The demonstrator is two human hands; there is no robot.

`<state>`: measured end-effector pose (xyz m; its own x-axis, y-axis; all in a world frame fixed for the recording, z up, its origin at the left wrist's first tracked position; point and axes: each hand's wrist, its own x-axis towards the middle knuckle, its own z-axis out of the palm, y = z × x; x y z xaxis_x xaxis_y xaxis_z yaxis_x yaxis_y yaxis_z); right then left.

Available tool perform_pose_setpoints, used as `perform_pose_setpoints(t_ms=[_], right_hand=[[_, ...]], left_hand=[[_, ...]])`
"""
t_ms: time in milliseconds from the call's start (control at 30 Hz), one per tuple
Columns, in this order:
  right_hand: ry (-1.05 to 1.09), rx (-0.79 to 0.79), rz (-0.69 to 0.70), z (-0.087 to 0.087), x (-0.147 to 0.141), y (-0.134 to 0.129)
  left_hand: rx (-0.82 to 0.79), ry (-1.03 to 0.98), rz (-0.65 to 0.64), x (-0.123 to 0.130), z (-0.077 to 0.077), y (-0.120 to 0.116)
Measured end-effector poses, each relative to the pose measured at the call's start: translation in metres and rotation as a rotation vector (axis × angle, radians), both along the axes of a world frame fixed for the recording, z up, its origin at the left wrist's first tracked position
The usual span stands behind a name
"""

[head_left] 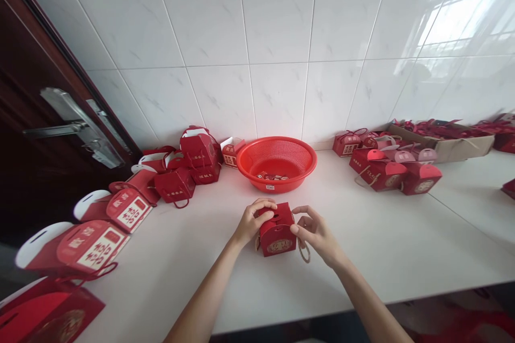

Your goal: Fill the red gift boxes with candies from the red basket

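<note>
A small red gift box (278, 241) with a gold emblem on its front stands upright on the white table, between my two hands. My left hand (254, 220) grips its left side, thumb and fingers over the folded top flaps near a dark slot. On the right side, my right hand (316, 230) has thumb and forefinger against the box's upper edge, the other fingers curled. A loop of tan rope handle (304, 252) hangs below my right hand. Just behind the box sits a red plastic basket (277, 185) with small wrapped pieces at the bottom.
Several red gift boxes (96, 246) line the left side beside a dark door (36, 171). More boxes (394, 174) cluster at the right. Behind them is a cardboard carton (462, 150) filled with red items. A white tiled wall (277, 96) bounds the table (402, 257) at the back.
</note>
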<state>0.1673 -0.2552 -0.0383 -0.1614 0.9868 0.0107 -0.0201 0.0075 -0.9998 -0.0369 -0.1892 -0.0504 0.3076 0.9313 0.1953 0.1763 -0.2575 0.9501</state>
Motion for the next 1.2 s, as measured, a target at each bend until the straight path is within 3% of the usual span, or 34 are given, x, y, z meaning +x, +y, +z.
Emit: perform_pose_setpoints(t_ms=[200, 433, 600, 733, 900, 1033, 1200], right_hand=[[-0.289, -0.017, -0.149, -0.005, -0.012, 0.014], [-0.318, -0.08, -0.21, -0.007, -0.014, 0.015], [-0.328, -0.068, -0.094, -0.009, -0.008, 0.017], [-0.39, -0.078, -0.017, -0.01, -0.001, 0.02], [-0.357, 0.0, 0.103, -0.01, 0.008, 0.028], [-0.288, -0.035, 0.197, -0.01, 0.007, 0.033], [-0.404, 0.007, 0.059, -0.008, 0.006, 0.037]], left_hand=[[-0.009, -0.003, 0.002, -0.001, 0.001, -0.002], [-0.148, 0.065, 0.014, -0.016, 0.014, 0.0], [-0.352, 0.241, -0.187, -0.035, 0.02, -0.003], [-0.365, 0.254, -0.168, -0.051, 0.025, -0.006], [-0.371, 0.197, -0.249, -0.058, 0.03, -0.016], [-0.319, 0.197, -0.155, -0.047, 0.022, -0.022], [-0.167, 0.319, 0.065, -0.036, 0.01, -0.018]])
